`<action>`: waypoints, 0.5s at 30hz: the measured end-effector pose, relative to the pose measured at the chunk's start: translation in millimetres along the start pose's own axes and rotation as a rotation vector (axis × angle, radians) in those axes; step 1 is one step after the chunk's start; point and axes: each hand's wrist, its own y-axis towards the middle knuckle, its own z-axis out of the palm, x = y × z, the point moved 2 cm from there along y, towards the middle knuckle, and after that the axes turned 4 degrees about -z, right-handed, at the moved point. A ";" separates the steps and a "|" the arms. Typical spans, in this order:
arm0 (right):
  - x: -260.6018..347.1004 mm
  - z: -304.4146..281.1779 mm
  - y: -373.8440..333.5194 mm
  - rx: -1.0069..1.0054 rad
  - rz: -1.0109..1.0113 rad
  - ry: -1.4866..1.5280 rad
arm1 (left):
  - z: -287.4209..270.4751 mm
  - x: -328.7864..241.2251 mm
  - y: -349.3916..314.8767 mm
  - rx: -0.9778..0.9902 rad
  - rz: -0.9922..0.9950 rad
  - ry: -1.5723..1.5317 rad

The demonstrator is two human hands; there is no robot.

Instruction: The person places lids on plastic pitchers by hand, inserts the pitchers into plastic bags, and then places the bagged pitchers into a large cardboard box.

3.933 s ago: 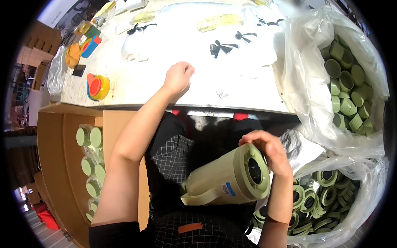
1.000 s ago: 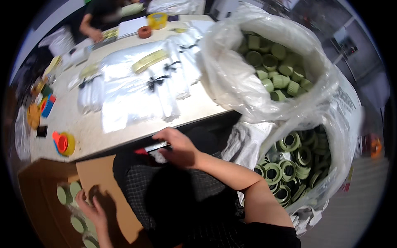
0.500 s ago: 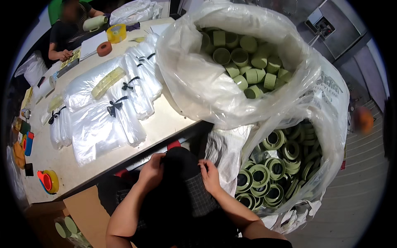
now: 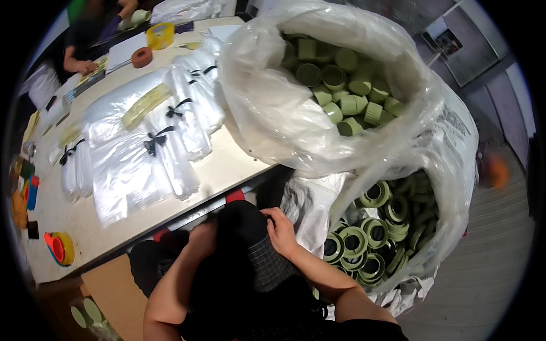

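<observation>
- Checked apron point(image 4: 267, 264) is right in the middle of the lap, below a dark knee point(image 4: 242, 215), with one hand on either side of that knee.
- Right hand point(image 4: 280, 232) is at the knee's right side, fingers loosely bent, only a narrow gap to the thumb, and I see nothing in it. Looks like the fingertips touch the dark fabric.
- Left hand point(image 4: 203, 236) is on the other side, mostly in shadow. Honestly can't tell how its fingers sit or whether they hold anything.
- Just right of the right hand there's crumpled white sacking point(image 4: 311, 207), next to a lower plastic-lined bag point(image 4: 446, 236) packed with green rings point(image 4: 354, 241) with dark centres.
- Beyond that is an upper plastic-lined bag point(image 4: 273, 125), holding a heap of green cups or caps point(image 4: 348, 104).
- Ahead and to the left, the pale table point(image 4: 227, 170) carries flat clear plastic bags point(image 4: 128, 176), some bundled with black ties point(image 4: 156, 142), plus a yellowish strip point(image 4: 147, 106) lying on top.
- Farther back on it: a brownish-red roll point(image 4: 142, 57) near a yellow tape roll point(image 4: 160, 36).
- Lower left, a cardboard flap point(image 4: 116, 295) sits beside round green-topped pieces point(image 4: 92, 310).
- Top left, a co-worker's hand point(image 4: 86, 67) rests at the table's far side.
</observation>
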 end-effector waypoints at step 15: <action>134.0 65.3 81.7 0.151 -0.283 0.502 | -6.5 -19.1 12.7 0.372 -0.194 0.068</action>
